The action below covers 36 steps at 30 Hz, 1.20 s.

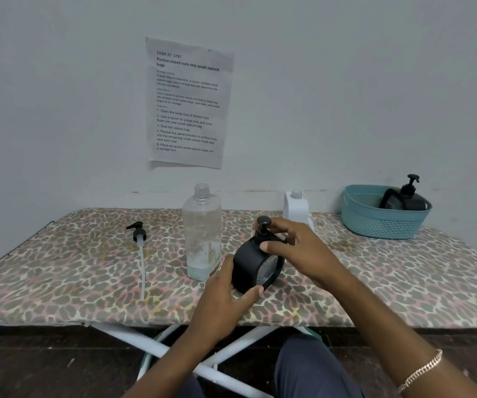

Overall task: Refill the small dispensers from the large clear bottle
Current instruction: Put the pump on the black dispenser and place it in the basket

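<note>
Head view, left hand: The left hand (225, 294) wraps round the bottom of the round black dispenser (256, 265). I think this stops it from turning.
Right hand: The right hand (297, 248) curls its fingers round the pump top (263, 225), likely to twist it. On or off, I cannot tell.
Big bottle: The big clear bottle (202, 234) stands just left of the black dispenser. Its cap is off, ready to pour. Only a little liquid sits at the bottom.
Loose pump: A pump with a long tube (141, 245) lies on the table (59, 282), well apart, likely put out of the way.
White dispenser: The white dispenser (296, 208) waits at the back with no top. The right hand hides its lower part.
Basket: The blue basket (383, 222) holds another dispenser (403, 201), partly hidden by the rim.
Hard to see: How full the held dispenser is.
</note>
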### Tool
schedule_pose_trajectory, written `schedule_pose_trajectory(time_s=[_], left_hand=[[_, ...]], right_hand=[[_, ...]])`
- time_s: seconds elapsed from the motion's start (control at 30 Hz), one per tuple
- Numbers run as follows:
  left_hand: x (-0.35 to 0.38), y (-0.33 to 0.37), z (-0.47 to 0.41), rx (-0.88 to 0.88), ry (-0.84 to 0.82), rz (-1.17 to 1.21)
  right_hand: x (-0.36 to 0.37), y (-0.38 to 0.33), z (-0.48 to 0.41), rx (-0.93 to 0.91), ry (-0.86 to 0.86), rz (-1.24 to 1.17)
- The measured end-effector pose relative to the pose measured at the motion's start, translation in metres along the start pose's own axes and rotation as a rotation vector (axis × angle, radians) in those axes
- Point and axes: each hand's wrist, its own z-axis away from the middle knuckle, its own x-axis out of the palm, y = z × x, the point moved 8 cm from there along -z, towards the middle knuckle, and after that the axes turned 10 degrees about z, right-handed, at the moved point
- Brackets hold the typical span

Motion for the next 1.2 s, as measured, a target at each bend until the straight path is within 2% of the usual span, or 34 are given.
schedule_pose_trajectory(time_s=[0.23,0.5,0.63,1.0,1.2], left_hand=[[0.000,0.000,0.001,-0.001,0.004,-0.004],[0.000,0.000,0.001,-0.003,0.005,-0.003],[0.000,-0.001,0.000,0.000,0.009,-0.003],[0.001,0.005,0.004,0.008,0.031,0.005],[0.002,0.009,0.008,0.024,0.069,-0.046]], right_hand=[[-0.004,0.006,-0.002,0.003,0.173,-0.012],[0.001,-0.004,0.001,-0.037,0.015,0.024],[0.001,0.000,-0.001,-0.024,0.033,-0.051],[0.003,0.005,0.004,0.024,0.218,-0.158],[0.008,0.002,0.017,0.021,0.394,-0.159]])
